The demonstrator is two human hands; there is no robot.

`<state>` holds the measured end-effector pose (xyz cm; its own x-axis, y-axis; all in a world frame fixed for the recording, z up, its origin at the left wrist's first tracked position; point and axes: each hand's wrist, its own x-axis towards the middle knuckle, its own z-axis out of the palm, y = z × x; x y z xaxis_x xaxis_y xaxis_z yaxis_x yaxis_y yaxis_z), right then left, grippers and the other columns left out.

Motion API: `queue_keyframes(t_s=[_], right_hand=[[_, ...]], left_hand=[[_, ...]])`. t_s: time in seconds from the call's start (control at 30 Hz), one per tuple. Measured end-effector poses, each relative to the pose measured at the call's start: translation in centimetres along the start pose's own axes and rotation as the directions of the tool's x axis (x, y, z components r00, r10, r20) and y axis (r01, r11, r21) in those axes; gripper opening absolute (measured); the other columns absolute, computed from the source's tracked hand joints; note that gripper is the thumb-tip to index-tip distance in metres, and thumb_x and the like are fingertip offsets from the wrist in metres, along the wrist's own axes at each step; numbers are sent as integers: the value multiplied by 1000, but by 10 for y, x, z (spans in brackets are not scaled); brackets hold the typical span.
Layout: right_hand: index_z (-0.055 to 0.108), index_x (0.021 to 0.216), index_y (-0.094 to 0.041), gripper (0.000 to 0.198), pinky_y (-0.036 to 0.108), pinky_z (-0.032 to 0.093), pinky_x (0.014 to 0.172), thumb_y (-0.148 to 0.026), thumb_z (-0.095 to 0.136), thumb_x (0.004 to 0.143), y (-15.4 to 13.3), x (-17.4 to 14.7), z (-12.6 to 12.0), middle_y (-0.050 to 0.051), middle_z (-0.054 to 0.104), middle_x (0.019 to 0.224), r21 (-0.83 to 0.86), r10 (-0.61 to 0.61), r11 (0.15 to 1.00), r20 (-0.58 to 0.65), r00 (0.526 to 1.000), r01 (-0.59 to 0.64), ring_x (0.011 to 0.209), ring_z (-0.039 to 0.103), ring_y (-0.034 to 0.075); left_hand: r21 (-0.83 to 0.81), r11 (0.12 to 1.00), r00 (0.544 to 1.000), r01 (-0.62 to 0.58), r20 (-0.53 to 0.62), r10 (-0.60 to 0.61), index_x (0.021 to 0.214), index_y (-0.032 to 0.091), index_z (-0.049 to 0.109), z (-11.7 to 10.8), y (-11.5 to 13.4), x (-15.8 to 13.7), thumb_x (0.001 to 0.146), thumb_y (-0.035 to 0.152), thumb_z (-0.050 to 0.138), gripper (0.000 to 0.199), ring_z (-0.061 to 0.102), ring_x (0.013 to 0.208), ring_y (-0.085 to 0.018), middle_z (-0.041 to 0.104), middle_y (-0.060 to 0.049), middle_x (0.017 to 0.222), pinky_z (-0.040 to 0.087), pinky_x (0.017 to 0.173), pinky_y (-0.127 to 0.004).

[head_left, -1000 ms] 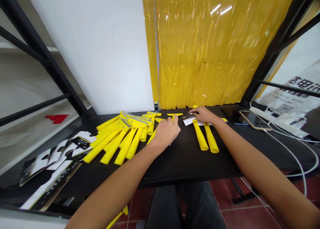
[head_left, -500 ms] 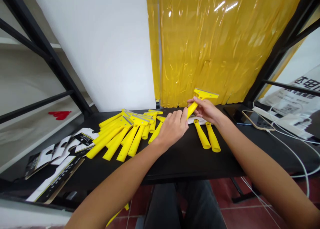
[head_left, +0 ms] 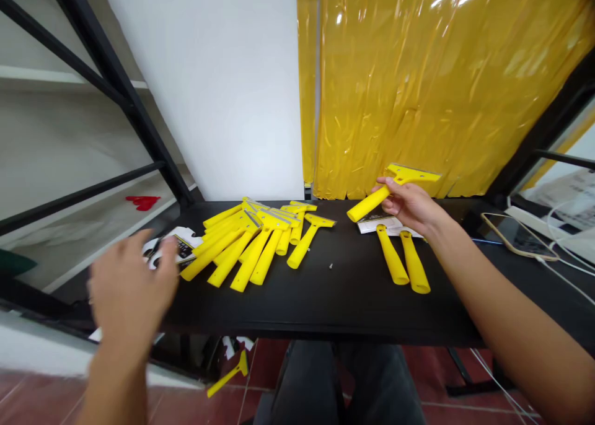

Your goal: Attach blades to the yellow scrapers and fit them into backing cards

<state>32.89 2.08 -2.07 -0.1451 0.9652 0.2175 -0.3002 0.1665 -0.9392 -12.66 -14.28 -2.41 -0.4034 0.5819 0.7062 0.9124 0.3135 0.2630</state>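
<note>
My right hand (head_left: pixel 411 205) is closed around a yellow scraper (head_left: pixel 372 203), held above the back of the black table with its wide blade head to the right. My left hand (head_left: pixel 132 282), blurred by motion, is over the table's left end with thumb and fingers apart and nothing visible in it. Black and white packaging cards (head_left: pixel 183 242) lie beside and partly behind it. A pile of yellow scrapers (head_left: pixel 242 245) fans out left of centre, and one scraper (head_left: pixel 304 242) lies at its right edge. Two yellow handles (head_left: pixel 393 258) lie below my right hand.
White cards (head_left: pixel 367 225) lie under the right hand. A small screw-like piece (head_left: pixel 330 266) is on the black table (head_left: pixel 325 307). A phone (head_left: pixel 515 239) with white cables is at right. Another yellow scraper (head_left: pixel 227 375) lies low on the floor side. Black rack posts (head_left: pixel 125 103) stand at left.
My left hand has let go of the scraper handle and swung far left to the cards. My right hand still holds the scraper. The view has shifted left.
</note>
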Motion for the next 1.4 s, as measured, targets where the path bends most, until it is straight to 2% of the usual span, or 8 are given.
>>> queue_keyframes(t_s=[0.1, 0.23, 0.37, 0.67, 0.87, 1.0, 1.3, 1.4], right_hand=[[69, 95, -22, 35, 23, 34, 40, -44, 87, 74, -1, -1, 0, 4, 71, 89, 5, 7, 1000, 5, 1000, -7, 53, 42, 9], [70, 92, -23, 30, 24, 36, 40, -45, 85, 77, 1, -3, 0, 4, 73, 92, -55, 32, 998, 27, 999, -31, 52, 43, 9], [71, 93, -22, 32, 24, 34, 39, -46, 85, 77, 2, -2, -1, 6, 75, 94, -89, 39, 995, 37, 999, -35, 51, 44, 9], [69, 93, -22, 29, 23, 35, 39, -43, 84, 79, 4, 0, -6, 4, 75, 92, -116, 48, 992, 33, 998, -44, 50, 44, 8], [65, 95, -22, 35, 25, 40, 41, -42, 86, 76, 8, 2, -1, 3, 74, 93, -40, -5, 999, 52, 999, 7, 51, 49, 8], [65, 94, -23, 34, 26, 49, 50, -42, 86, 76, 7, -1, 6, 4, 74, 99, 30, -71, 997, 41, 997, 69, 59, 58, 11], [66, 95, -26, 29, 26, 59, 66, -39, 85, 79, 8, -2, 16, 3, 75, 100, 124, -141, 983, 19, 990, 138, 69, 63, 13], [67, 95, -25, 29, 24, 59, 66, -38, 86, 79, 11, 0, 13, 3, 75, 100, 135, -140, 981, 13, 990, 137, 69, 64, 11]], left_hand=[[348, 896, 943, 275, 86, -322, 138, 30, 51, 9, -87, 24, 85, 67, 47, 65, 58, 120, -46, 63, -16, 139, 47, 87, -61], [341, 901, 811, 268, 424, -402, 92, 24, 59, 26, -135, 46, 68, 74, 59, 56, 66, 80, -38, 72, -12, 76, 48, 71, -43], [293, 936, 862, 193, 405, -305, 77, 26, 56, 32, -118, 41, 68, 67, 61, 43, 57, 63, -29, 54, -1, 51, 45, 67, -38], [246, 967, 898, 63, 409, -163, 99, 29, 70, 26, -77, 35, 80, 44, 51, 31, 60, 75, -30, 68, -5, 72, 44, 73, -35], [-298, 945, 986, 138, 133, -102, 112, 30, 75, 14, -1, 39, 88, 41, 54, 34, 57, 67, -20, 67, 2, 77, 47, 74, -32], [-855, 347, 912, 387, 411, -5, 97, 20, 73, 32, 79, 46, 71, 31, 71, 29, 61, 69, -16, 69, 1, 79, 48, 64, -25], [-613, -34, 574, 790, 718, 395, 81, 14, 64, 102, 220, 37, 60, 18, 68, 21, 61, 64, -15, 65, -2, 73, 54, 54, -26], [-597, -55, 557, 801, 708, 434, 82, 13, 64, 112, 227, 26, 65, 19, 67, 19, 61, 64, -15, 66, -4, 75, 54, 58, -26]])
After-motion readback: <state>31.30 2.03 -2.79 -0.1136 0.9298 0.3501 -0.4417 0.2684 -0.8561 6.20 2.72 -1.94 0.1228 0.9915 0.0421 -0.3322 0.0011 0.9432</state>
